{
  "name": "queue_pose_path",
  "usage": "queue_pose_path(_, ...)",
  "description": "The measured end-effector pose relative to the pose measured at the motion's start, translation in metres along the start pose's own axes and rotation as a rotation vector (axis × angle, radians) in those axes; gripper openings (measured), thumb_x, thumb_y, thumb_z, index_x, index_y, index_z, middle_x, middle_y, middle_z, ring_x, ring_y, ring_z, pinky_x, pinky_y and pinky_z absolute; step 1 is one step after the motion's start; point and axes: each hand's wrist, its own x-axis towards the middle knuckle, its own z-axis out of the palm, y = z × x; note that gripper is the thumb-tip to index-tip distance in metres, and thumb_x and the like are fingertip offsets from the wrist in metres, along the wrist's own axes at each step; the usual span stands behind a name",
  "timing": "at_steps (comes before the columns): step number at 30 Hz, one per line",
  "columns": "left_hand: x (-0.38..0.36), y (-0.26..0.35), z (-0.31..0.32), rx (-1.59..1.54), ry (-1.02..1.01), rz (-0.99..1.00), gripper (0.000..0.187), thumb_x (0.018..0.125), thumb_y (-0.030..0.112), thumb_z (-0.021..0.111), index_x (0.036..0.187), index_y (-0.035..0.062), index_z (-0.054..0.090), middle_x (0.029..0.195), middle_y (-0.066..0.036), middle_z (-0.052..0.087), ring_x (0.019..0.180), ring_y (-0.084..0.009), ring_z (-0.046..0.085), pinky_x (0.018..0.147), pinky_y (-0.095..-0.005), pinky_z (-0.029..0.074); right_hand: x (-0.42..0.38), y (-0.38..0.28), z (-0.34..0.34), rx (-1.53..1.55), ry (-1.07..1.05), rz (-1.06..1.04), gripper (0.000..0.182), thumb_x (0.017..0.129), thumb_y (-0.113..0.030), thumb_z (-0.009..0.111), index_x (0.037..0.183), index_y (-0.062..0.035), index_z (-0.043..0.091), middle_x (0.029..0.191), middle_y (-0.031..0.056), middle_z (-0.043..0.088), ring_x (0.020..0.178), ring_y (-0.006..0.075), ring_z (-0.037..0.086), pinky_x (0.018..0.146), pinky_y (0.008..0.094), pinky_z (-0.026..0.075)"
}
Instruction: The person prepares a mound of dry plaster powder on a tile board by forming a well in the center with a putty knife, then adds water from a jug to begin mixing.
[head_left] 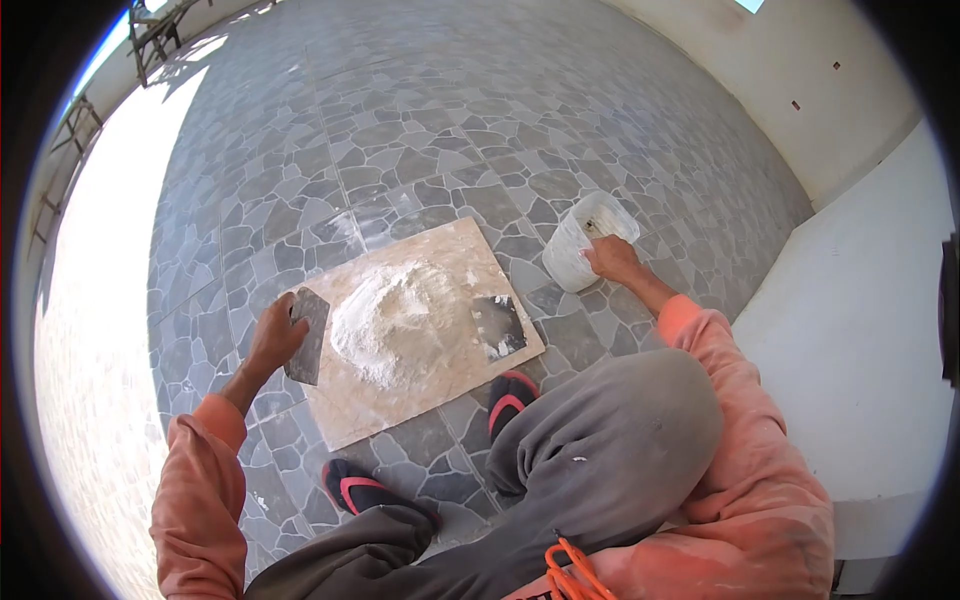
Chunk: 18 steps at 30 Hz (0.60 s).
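Note:
My left hand (279, 331) is closed around a flat grey metal scraper (309, 338), held over the left edge of a tan board (440, 395). A heap of white powder (395, 315) with a hollow in its top sits on the board. Near the board's right corner lies a dark square plate (500, 326) smeared with white. My right hand (613, 258) grips the near rim of a translucent plastic bucket (570, 245), which stands on the floor right of the board. White residue coats the bucket's inside; its contents are hard to make out.
The floor (420, 130) has a grey stone pattern with pale joints. A white wall (850, 330) rises at the right. My feet in dark sandals (352, 487) are close to the board's near edge. Wooden trestles (155, 40) stand at the far left, by a sunlit strip.

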Motion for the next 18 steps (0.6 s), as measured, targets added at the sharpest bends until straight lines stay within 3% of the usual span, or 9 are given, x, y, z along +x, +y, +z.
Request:
queue_pose_path(8,0.002,0.007,-0.024,0.020,0.008,-0.038,0.035,0.078,0.013,0.064,0.107,-0.0059,0.056,0.094,-0.030,0.064,0.093,-0.0467,0.062,0.079,-0.0484,0.048,0.003,0.035,-0.058,-0.214,-0.020,-0.366,0.044,0.096,-0.038,0.050,0.082,0.0008,0.066,0.075,0.0250,0.065,0.076,0.0399,0.066,0.072,0.0471,0.052)
queue_pose_path(12,0.006,0.001,-0.032,0.069,0.088,0.022,0.040,0.079,0.009,0.061,0.115,-0.0059,0.057,0.095,-0.030,0.065,0.093,-0.0461,0.062,0.081,-0.0488,0.049,-0.004,0.001,-0.106,-0.126,-0.110,-0.520,0.045,0.097,-0.038,0.050,0.077,-0.0005,0.064,0.071,0.0221,0.064,0.069,0.0388,0.063,0.068,0.0462,0.049)
queue_pose_path(14,0.010,0.014,-0.054,0.125,-0.001,0.046,0.041,0.079,0.004,0.059,0.119,-0.0058,0.056,0.097,-0.030,0.065,0.094,-0.0444,0.063,0.083,-0.0482,0.050,-0.009,-0.019,-0.128,-0.160,-0.161,-0.610,0.045,0.098,-0.038,0.050,0.075,-0.0014,0.063,0.068,0.0203,0.062,0.066,0.0378,0.061,0.066,0.0462,0.048)
queue_pose_path(16,0.026,0.019,-0.082,0.258,-0.063,0.111,0.045,0.082,0.001,0.065,0.125,-0.0075,0.054,0.106,-0.028,0.066,0.097,-0.0401,0.066,0.086,-0.0455,0.052,-0.012,-0.041,-0.138,-0.167,-0.157,-0.712,0.045,0.098,-0.038,0.051,0.072,-0.0026,0.061,0.066,0.0187,0.061,0.065,0.0370,0.059,0.065,0.0465,0.047)
queue_pose_path(18,0.039,0.020,-0.111,0.317,-0.015,0.125,0.044,0.084,0.000,0.065,0.127,-0.0066,0.054,0.107,-0.027,0.066,0.097,-0.0382,0.067,0.087,-0.0442,0.053,-0.015,-0.062,-0.146,-0.176,-0.163,-0.784,0.045,0.098,-0.039,0.052,0.071,-0.0034,0.060,0.065,0.0172,0.060,0.065,0.0363,0.059,0.064,0.0465,0.046)
